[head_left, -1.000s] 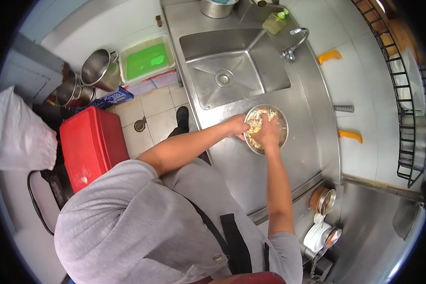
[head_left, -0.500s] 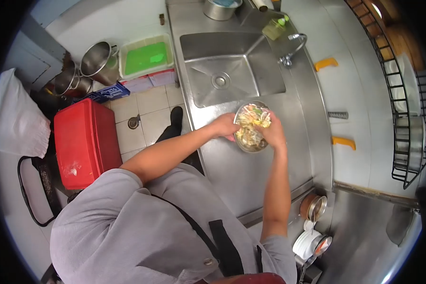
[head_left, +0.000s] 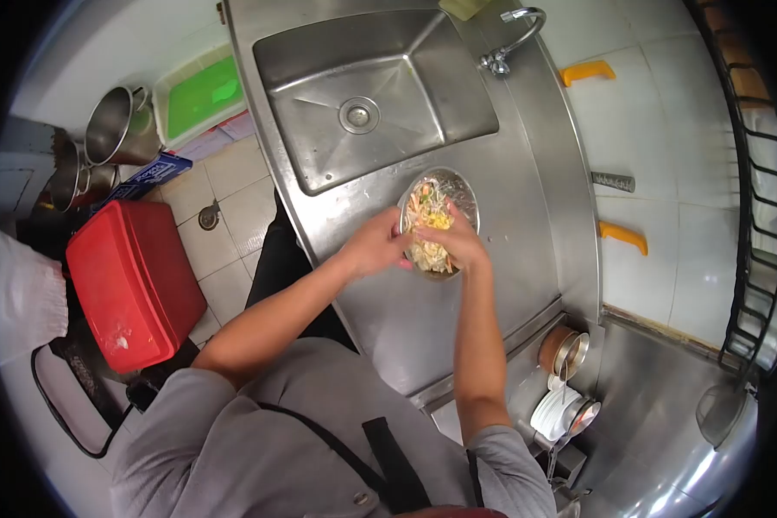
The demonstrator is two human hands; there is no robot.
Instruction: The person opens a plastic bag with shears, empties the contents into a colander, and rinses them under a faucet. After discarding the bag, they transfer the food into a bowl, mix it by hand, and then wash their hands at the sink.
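A round metal bowl [head_left: 468, 186] rests on the steel counter just below the sink. Inside it is a mix of shredded vegetables [head_left: 432, 211], in white, orange and yellow with some green. My left hand [head_left: 375, 244] grips the bowl's left side at the rim, its fingertips partly hidden beneath the edge. From the right, my right hand [head_left: 457, 242] reaches over the rim into the bowl, its fingers bent into the shredded vegetables. Those fingertips are partly covered, and how much food they hold is hidden.
The steel sink [head_left: 380, 95] lies beyond the bowl, with a faucet [head_left: 496, 60] at its right. Yellow-handled tools [head_left: 623, 237] hang on the wall. A red bin [head_left: 129, 285] and metal pots [head_left: 112, 125] stand left. Stacked white dishes [head_left: 551, 414] sit at lower right.
My view has shifted, so the sink and bowl appear farther left. The vegetables now lie in a different heap, leaving the bowl's upper right side bare. Both hands stay at the bowl.
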